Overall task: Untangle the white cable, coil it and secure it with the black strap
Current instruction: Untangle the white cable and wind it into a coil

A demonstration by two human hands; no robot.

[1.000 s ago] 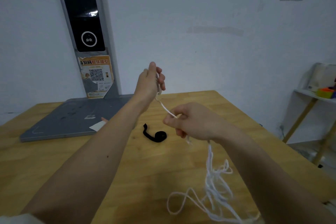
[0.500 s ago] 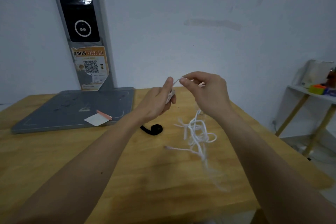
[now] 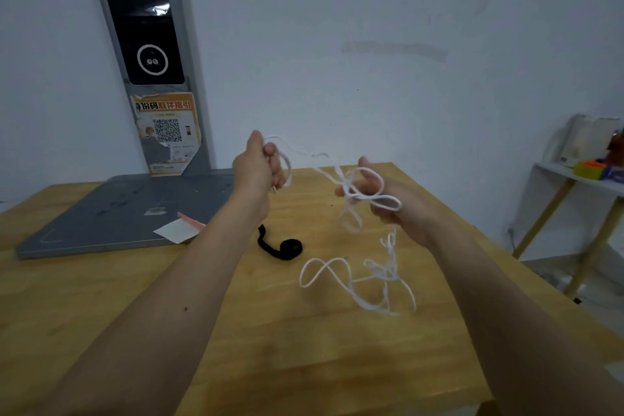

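Note:
My left hand (image 3: 257, 169) is raised above the wooden table (image 3: 101, 307) and grips one end of the white cable (image 3: 341, 280), with a small loop hanging beside its fingers. From there the cable runs right to my right hand (image 3: 388, 206), where loops lie over the loosely spread fingers. The remaining cable hangs down in a tangle and lies on the table in front of that hand. The black strap (image 3: 280, 246), partly rolled, lies on the table between my forearms.
A grey flat device base (image 3: 111, 213) with an upright dark-screen column (image 3: 141, 27) stands at the back left, a white paper slip (image 3: 177, 230) on its edge. A white shelf (image 3: 580, 176) with small objects is at the right, past the table's edge.
My hands have moved apart: the left went left and up, the right went down and right. Loops of cable now lie over the right fingers, and more tangle rests on the table.

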